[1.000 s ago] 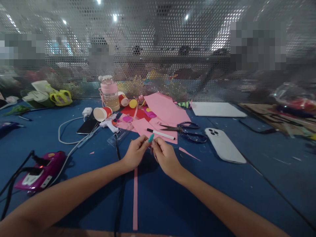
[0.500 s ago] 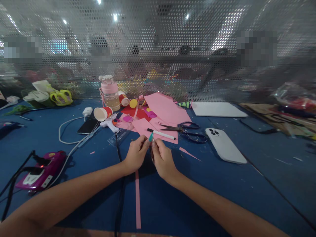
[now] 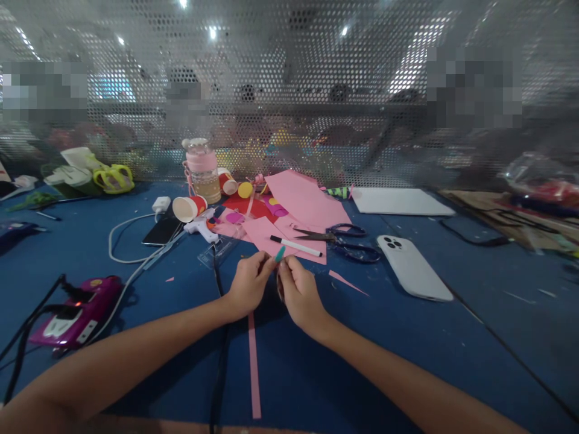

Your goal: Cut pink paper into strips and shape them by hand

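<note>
At frame centre, left hand (image 3: 248, 283) and right hand (image 3: 299, 290) have fingers pinched together on a teal-tipped pen (image 3: 280, 254) above the long pink paper strip (image 3: 254, 361). The strip looks light, floppy, easily creased; best held near its end.

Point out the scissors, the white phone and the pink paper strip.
scissors (image 3: 340, 238): head view, where blades meet handles.
white phone (image 3: 414, 268): head view, middle of its back.
pink paper strip (image 3: 254, 367): head view, midway along the visible length.
</note>
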A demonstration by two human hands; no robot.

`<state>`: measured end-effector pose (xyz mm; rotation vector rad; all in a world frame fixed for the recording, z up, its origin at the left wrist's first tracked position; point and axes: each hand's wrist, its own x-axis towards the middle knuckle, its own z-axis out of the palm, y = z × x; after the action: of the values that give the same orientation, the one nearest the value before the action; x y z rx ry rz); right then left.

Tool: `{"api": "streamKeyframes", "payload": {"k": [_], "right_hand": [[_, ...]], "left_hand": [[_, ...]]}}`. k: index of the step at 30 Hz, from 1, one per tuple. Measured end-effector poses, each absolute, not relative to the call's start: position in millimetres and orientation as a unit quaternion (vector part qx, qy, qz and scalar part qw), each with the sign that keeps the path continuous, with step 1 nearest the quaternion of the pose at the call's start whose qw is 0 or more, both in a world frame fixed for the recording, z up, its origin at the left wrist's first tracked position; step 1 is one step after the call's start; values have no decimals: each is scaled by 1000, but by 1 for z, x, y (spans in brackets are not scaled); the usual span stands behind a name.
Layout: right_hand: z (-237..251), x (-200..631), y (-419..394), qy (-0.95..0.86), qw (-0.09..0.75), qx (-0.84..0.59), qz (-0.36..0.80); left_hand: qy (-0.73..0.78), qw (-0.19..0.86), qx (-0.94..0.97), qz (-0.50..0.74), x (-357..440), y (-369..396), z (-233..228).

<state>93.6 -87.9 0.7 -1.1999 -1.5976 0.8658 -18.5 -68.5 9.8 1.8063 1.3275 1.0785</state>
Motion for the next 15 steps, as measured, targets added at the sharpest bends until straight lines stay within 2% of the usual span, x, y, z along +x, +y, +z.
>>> {"api": "streamKeyframes", "payload": {"k": [6, 10, 15], "right_hand": [[2, 98, -87, -657, 454, -518, 306], [4, 99, -86, -656, 457, -518, 303], [3, 101, -85, -661, 462, -502, 313]], "left_hand": [[476, 360, 678, 429, -19, -68, 5], [478, 406, 639, 446, -19, -69, 1], [481, 408, 651, 422, -21, -69, 5]]}}
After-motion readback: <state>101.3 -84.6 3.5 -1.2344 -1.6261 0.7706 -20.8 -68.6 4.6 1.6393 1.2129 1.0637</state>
